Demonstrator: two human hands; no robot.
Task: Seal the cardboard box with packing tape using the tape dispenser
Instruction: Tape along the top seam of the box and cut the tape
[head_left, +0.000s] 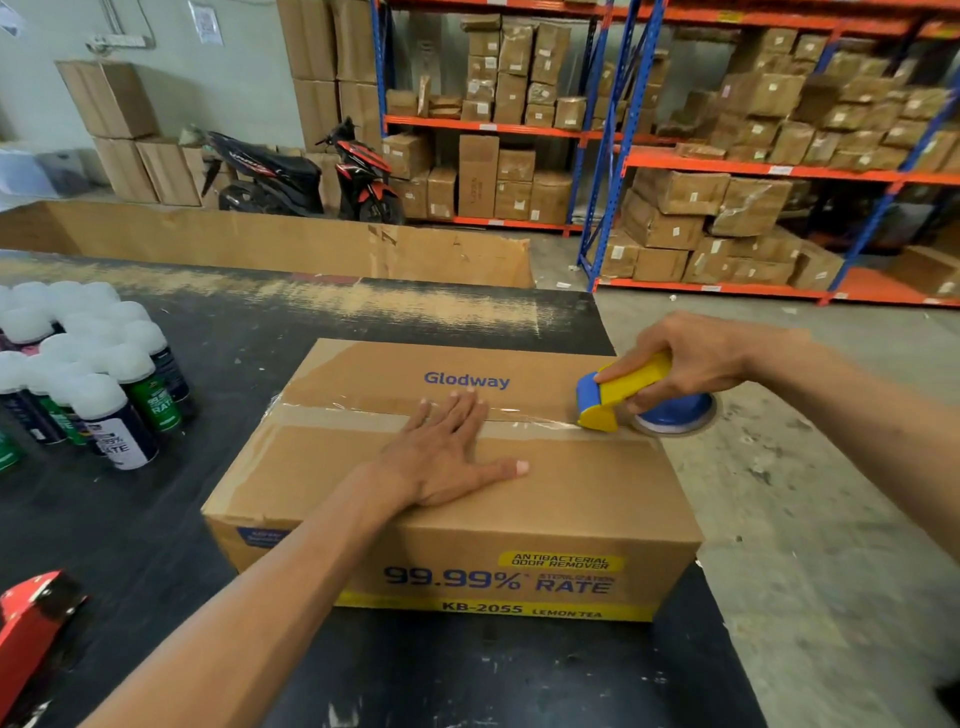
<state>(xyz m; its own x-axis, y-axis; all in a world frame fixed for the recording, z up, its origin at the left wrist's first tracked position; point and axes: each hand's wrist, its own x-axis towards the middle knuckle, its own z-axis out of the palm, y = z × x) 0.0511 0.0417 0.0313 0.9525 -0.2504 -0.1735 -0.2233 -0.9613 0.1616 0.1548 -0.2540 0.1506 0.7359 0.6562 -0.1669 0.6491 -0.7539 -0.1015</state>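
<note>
The right hand (691, 358) covers most of the yellow-and-blue plastic tape dispenser (618, 395), and the tape roll under it shows only as a blue and white arc. The left hand (441, 457) lies over part of the clear tape strip (363, 413) on the brown cardboard box (571, 493). A red plastic object (31, 618) is cut off by the left edge; what it is cannot be told. The white-capped spray cans (104, 395) run past that same edge, their labels mostly too blurred to read. The black counter (156, 545) continues below the frame.

Box (452, 483) on table (208, 364), cans (93, 374) left, dispenser (618, 395) at its right edge
</note>
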